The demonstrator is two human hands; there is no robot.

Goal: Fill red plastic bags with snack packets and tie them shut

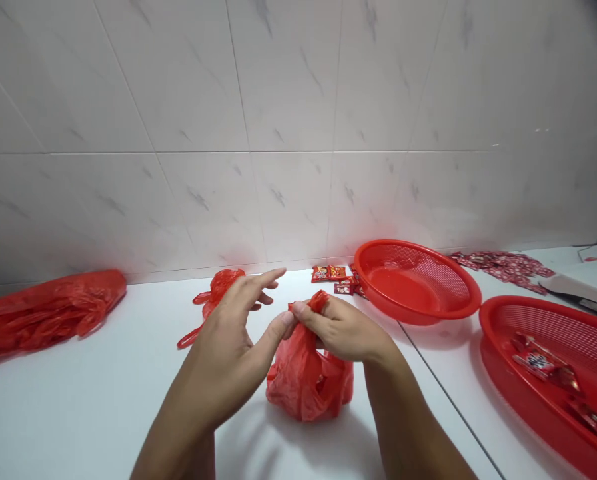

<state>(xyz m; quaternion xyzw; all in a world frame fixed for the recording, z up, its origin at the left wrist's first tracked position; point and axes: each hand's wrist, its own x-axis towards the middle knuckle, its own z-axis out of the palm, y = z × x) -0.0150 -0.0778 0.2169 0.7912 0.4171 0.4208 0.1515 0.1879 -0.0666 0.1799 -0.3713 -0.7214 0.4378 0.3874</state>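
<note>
A filled red plastic bag [308, 390] rests on the white table in front of me, its top gathered upward. My right hand [341, 327] is closed on the bag's twisted neck, thumb pressed on the plastic. Beside it my left hand [243, 333] has its fingers stretched apart, with the thumb tip close to the bag's neck and the right thumb. Behind the left hand lies a smaller knotted red bag [223, 285], partly hidden, with its handle loops sticking out to the left.
A bundle of red plastic bags [53, 310] lies at the left. Small red packets [328, 273] sit by the wall, beside a red colander [408, 287]. Another red colander [508, 373] at the right holds several packets. A spread of packets [508, 265] and a white tray [588, 283] are behind.
</note>
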